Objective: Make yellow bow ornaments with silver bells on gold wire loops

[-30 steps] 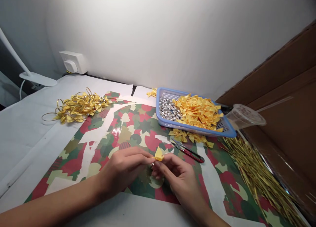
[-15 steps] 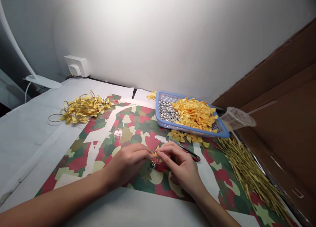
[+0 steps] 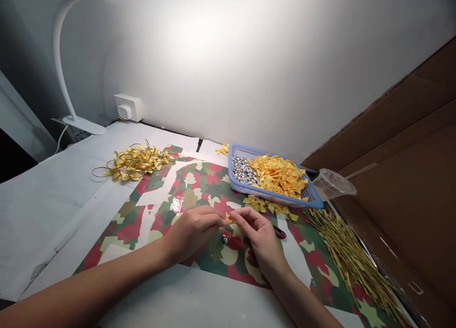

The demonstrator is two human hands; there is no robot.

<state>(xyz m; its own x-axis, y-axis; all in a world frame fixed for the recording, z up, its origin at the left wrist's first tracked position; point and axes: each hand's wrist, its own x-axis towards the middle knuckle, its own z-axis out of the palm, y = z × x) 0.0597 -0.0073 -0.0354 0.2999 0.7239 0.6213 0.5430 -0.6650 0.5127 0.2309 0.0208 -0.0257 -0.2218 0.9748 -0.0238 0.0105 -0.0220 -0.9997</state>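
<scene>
Over the patterned sheet (image 3: pixel 213 245), my left hand (image 3: pixel 195 228) and my right hand (image 3: pixel 261 233) meet fingertip to fingertip. Both are closed in a pinch on a small yellow ribbon bow (image 3: pixel 229 217), mostly hidden by the fingers. Just below the bow is a small silver bell (image 3: pixel 225 239); whether it hangs from the bow or lies on the sheet is hard to tell. A dark-handled tool (image 3: pixel 280 232) lies partly hidden behind my right hand.
A blue basket (image 3: pixel 276 200) holds silver bells (image 3: pixel 244 170) and yellow bows (image 3: pixel 280 173). Finished-looking bows with wire loops (image 3: pixel 137 161) are heaped at left. At right lie gold wire stems (image 3: pixel 352 252) and a clear plastic cup (image 3: pixel 335 181). A lamp (image 3: pixel 83 124) stands far left.
The camera view has tilted up and shifted, showing more of the lamp. Both hands stay together on the bow, and the silver bell shows more plainly below them.
</scene>
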